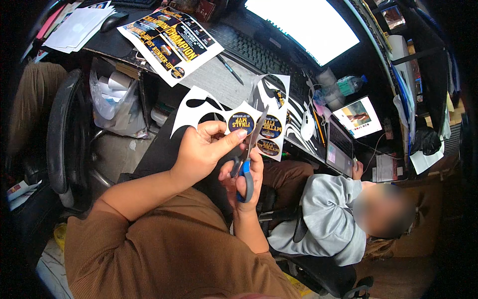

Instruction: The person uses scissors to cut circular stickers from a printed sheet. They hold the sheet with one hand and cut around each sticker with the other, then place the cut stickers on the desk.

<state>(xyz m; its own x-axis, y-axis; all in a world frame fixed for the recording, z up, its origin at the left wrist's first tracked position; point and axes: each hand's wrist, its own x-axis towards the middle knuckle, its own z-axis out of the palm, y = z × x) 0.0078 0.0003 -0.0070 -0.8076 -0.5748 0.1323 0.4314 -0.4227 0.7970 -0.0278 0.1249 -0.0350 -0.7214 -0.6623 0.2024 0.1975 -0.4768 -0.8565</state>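
Observation:
My left hand (199, 151) pinches a white printed paper sheet (188, 101) between thumb and fingers, its thumb at the edge of a dark round print (240, 124). Curved holes are cut out of the sheet. Scissors (244, 181) with blue and dark grey handles are gripped in my right hand (255, 170), fingers through the loops. Their upper blade (260, 123) lies across the front of the paper, just right of that print; the other blade is hard to make out. Two more round prints (270, 127) with gold lettering show right of the blade.
On the desk are another printed sheet (173, 39), a pen (229, 70), a keyboard (246, 48), a white mouse (307, 125) and a plastic bottle (351, 85). A person in a grey top (328, 220) sits close on the right at a laptop (339, 147). A bag of waste paper (114, 99) hangs at left.

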